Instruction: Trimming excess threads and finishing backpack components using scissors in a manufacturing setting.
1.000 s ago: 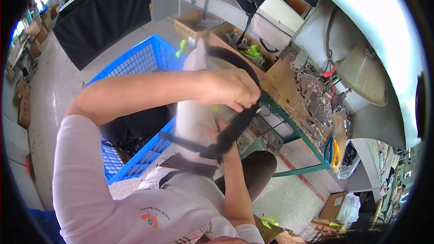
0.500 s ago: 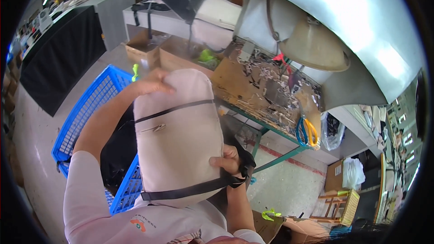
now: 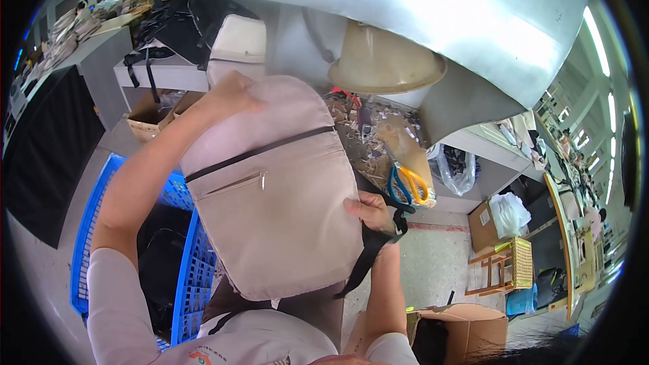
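A pale beige backpack (image 3: 284, 236) is held up in front of me, its front facing me and its rounded top tilted left. A black zip line crosses the upper part, and a short slanted zip with a small metal pull sits below it. My left hand (image 3: 233, 98) grips the top left edge, the thumb on the front and most fingers hidden behind. At the lower right edge my right hand (image 3: 373, 211) is closed on the backpack, thumb pressed on the front. A black strap (image 3: 368, 260) hangs beside that hand.
A blue plastic crate (image 3: 186, 290) with black items stands at my left. Ahead, a scrap-covered worktable (image 3: 399, 135) holds scissors (image 3: 426, 192) under a large metal hood (image 3: 405, 0) with a tan bowl-shaped part (image 3: 392, 61). Lower right are an open cardboard box (image 3: 476, 331) and a stool (image 3: 520, 259).
The backpack has turned so its top leans left, and it sits closer to me. The lower black strap no longer crosses its front and now hangs at the right. My view has shifted right.
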Tool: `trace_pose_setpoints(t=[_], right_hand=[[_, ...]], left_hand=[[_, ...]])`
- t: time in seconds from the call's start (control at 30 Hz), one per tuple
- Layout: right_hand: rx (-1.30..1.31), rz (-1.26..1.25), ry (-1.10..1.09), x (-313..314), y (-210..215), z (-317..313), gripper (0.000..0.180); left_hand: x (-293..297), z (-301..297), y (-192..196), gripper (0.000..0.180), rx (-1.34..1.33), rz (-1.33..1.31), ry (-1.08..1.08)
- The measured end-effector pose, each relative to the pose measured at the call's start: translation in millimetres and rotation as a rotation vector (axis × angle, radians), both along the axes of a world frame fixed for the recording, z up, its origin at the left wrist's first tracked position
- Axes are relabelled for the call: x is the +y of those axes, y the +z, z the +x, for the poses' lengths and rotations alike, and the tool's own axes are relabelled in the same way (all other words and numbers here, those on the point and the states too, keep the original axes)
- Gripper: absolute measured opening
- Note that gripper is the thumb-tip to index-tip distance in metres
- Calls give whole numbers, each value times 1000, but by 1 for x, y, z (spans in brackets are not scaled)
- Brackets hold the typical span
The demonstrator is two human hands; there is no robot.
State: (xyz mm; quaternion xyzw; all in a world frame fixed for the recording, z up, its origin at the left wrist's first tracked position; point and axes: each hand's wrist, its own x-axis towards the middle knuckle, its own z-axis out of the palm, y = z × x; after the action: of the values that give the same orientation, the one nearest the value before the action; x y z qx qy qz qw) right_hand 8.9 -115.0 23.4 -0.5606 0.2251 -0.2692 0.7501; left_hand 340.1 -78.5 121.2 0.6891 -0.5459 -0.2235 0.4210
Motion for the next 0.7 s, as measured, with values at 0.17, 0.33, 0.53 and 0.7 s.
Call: trace_pose_setpoints(t=[0.17,0.33,0.53,0.7], right_hand=[[65,-21,10,-24,-3,-3,25],[92,36,-10,-28,3,-2,27],[30,148,-84,-28,11,-7,26],[24,166,-98,-28,17,-14,27]], left_hand=[[-25,-1,3,28,-78,54,43],[-40,8,-3,30,-97,58,32],[-59,2,-6,28,-168,54,33],[-73,3,-14,31,-132,7,73]])
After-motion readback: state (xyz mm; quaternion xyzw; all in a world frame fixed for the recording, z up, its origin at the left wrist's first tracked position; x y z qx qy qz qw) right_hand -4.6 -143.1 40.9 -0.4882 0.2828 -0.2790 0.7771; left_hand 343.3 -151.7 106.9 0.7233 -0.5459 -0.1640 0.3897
